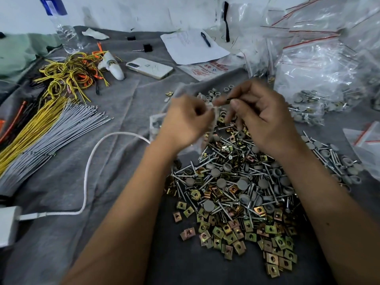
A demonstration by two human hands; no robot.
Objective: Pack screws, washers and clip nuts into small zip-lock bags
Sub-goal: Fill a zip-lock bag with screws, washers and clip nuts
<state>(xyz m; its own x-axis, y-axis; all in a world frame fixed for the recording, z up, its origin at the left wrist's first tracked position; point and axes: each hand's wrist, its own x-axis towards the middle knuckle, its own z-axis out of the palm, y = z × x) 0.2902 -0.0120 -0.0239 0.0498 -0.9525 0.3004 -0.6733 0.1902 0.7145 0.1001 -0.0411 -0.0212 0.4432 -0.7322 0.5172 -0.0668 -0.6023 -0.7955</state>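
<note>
A big heap of silver screws [224,175], grey round washers [242,184] and brass clip nuts [230,233] lies on the grey cloth before me. Above its far end my left hand [185,122] grips a small clear zip-lock bag [156,124], blurred and partly hidden behind the hand. My right hand [261,114] pinches a thin dark screw [228,99] between thumb and forefinger, its tip close to the bag's mouth.
Filled zip-lock bags [312,79] pile at the right. Bundles of yellow and grey wires [47,124] lie at the left, with a white cable [90,161] and charger. A phone [149,68], paper with pen [193,46] and a water bottle [63,27] sit at the back.
</note>
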